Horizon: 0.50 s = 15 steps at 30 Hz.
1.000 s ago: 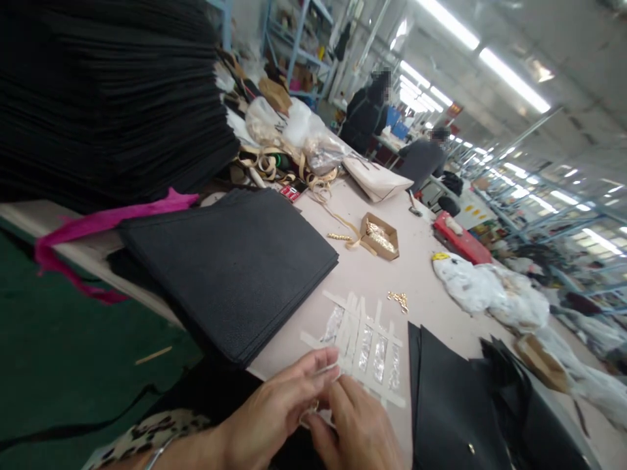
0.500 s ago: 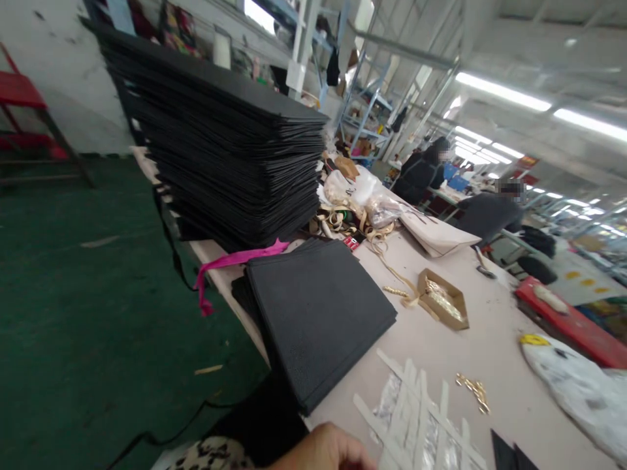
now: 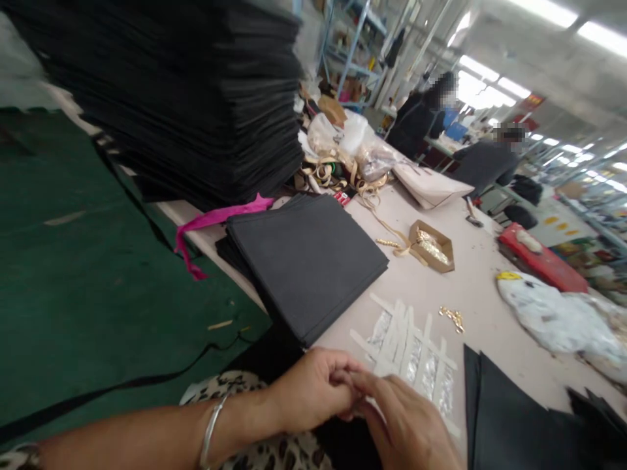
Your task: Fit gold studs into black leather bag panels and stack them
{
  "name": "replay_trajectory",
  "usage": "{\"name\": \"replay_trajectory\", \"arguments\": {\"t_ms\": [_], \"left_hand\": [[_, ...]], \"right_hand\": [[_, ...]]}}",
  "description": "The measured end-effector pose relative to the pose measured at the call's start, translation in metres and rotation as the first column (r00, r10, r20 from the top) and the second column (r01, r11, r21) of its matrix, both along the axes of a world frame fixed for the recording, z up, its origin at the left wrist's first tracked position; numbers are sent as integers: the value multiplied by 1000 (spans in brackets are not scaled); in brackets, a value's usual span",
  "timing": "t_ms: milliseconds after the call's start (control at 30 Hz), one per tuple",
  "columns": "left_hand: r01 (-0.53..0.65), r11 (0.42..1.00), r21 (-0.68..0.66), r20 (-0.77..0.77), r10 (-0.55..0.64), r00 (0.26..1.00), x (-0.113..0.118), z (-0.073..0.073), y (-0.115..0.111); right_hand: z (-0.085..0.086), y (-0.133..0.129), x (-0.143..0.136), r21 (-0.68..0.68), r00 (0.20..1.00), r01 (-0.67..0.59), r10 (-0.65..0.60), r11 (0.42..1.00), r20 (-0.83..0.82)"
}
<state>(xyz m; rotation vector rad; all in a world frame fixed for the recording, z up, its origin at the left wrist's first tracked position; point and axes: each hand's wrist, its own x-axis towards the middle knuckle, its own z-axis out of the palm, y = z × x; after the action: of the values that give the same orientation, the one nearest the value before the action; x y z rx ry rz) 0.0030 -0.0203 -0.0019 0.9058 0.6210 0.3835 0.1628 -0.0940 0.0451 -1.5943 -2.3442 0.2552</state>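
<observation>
My left hand (image 3: pixel 316 391), with a silver bangle (image 3: pixel 213 427) on its wrist, is closed at the table's near edge. Its fingertips meet those of my right hand (image 3: pixel 406 418), which is closed as well; anything pinched between them is hidden. Just beyond the hands lie pale strips (image 3: pixel 401 333) over clear plastic packets. A stack of flat black pieces (image 3: pixel 308 267) rests beyond my left hand, and more black pieces (image 3: pixel 514 411) lie to the right of my right hand. Small gold parts (image 3: pixel 453 318) are scattered beyond the strips.
A tall black stack (image 3: pixel 171 98) stands at the back left, with a pink strip (image 3: pixel 220 219) below it. An open cardboard box (image 3: pixel 434 247) holds gold pieces. Plastic bags (image 3: pixel 553 316) and a red object (image 3: pixel 543 258) lie right. Two people (image 3: pixel 416 117) sit farther off.
The view has tilted down and shifted. My left hand has come further into view, and my right hand has appeared, meeting it. More of the black pieces at the right shows.
</observation>
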Motion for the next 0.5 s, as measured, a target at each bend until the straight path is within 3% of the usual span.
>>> {"name": "replay_trajectory", "arguments": {"t_ms": [100,200,433,500], "left_hand": [[-4,1000,-31,21,5,1000,-1,5,3],[-3,998,-67,31,5,1000,-2,5,2],[-49,989,-138,123,67,990,-4,5,-4],[-30,987,-155,143,52,988,-4,7,-6]], "right_hand": [[13,1,-1,-116,1000,4,-5,993,-14],[19,2,-5,-147,1000,-2,2,989,-4],[19,5,-3,-26,975,-183,185,983,120],[16,4,-2,39,970,-189,180,981,164]]}}
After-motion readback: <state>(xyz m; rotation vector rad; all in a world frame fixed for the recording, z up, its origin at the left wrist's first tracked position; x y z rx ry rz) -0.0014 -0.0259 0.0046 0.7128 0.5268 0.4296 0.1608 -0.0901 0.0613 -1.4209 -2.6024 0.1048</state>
